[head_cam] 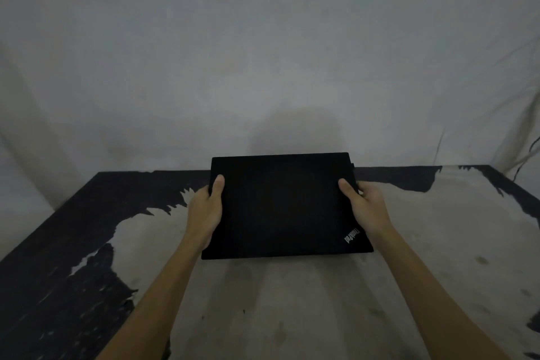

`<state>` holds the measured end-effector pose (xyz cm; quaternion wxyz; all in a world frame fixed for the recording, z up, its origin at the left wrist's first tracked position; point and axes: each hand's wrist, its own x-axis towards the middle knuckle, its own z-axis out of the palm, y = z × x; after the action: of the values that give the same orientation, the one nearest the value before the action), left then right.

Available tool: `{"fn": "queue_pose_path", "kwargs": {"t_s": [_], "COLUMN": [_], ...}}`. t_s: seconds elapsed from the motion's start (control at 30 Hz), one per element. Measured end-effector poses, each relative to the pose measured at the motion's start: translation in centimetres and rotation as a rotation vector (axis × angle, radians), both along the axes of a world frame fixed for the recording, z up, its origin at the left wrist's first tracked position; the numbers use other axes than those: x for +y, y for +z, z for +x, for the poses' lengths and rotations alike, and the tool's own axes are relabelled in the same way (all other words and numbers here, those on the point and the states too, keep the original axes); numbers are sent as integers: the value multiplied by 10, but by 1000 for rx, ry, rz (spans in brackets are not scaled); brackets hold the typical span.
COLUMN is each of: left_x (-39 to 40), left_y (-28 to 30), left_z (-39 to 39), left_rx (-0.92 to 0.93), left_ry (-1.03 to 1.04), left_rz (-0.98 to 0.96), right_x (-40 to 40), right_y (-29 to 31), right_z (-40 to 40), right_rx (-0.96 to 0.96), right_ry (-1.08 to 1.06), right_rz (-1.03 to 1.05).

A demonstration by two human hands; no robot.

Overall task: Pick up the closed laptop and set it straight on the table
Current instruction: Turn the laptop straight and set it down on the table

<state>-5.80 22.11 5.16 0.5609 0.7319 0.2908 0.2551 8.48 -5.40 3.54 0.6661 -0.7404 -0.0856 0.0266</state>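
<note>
Laptop (pixel 285 207) sits clamped between my left hand (pixel 206 207) and right hand (pixel 366 207), thumbs on the lid, over the table (pixel 292 301). Grip is only at the side edges; slick casing could slip, or land crooked.

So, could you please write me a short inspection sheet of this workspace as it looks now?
Surface: table, dark coating worn away to pale patches.
Job's things: closed black laptop, logo at its near right corner, held by its side edges.
Clutter: nothing seen.
Grippers: left hand and right hand each grip a side of the laptop, thumbs on the lid.
Cables: thin dark cable at far right.
Surroundings: pale draped cloth behind, dim light.
</note>
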Motion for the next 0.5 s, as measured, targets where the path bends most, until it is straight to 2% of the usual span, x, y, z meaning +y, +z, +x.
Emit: {"fn": "queue_pose_path", "kwargs": {"t_s": [0.17, 0.5], "left_x": [5, 6], "left_y": [-20, -43], "left_z": [29, 47], "left_rx": [100, 114], "left_ry": [19, -64], "left_rz": [170, 277], "right_x": [3, 6], "right_y": [-18, -33], "right_z": [24, 40], "right_rx": [-38, -114], "right_ry": [-53, -115], "right_rz": [-106, -291]}}
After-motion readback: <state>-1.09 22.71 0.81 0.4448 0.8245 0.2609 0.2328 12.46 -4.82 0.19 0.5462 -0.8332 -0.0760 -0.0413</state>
